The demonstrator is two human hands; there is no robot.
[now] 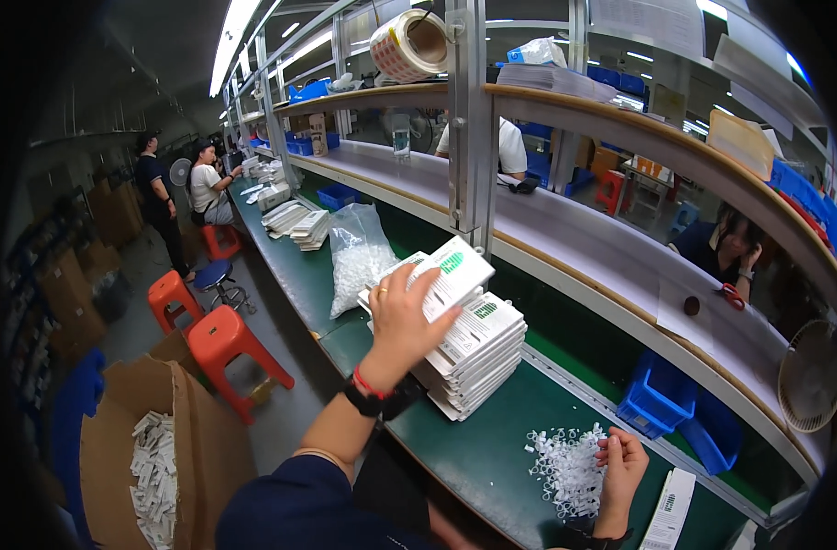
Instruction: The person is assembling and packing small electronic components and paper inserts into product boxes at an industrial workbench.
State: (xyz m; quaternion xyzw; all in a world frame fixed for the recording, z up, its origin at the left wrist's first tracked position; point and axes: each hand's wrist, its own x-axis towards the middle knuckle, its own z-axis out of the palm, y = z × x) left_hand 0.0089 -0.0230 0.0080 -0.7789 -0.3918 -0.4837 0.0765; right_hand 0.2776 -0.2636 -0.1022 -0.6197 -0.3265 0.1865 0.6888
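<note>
My left hand [402,319] has its thumb and fingers around a flat white box [459,271] with green print, tilted over a tall stack of similar boxes [478,353]. Down at the right, my right hand [624,466] is at the edge of a heap of small white plastic pieces [565,469]. Its fingertips are drawn together, and whatever lies between them is too small to make out. Another white box [669,510] lies on the green bench just right of that hand.
A clear bag of white pieces [356,257] stands behind the stack. Blue bins [657,394] sit under the shelf [583,243]. On the left are orange stools [231,348] and a carton [194,449] holding white pieces. Other people are beside and across the bench.
</note>
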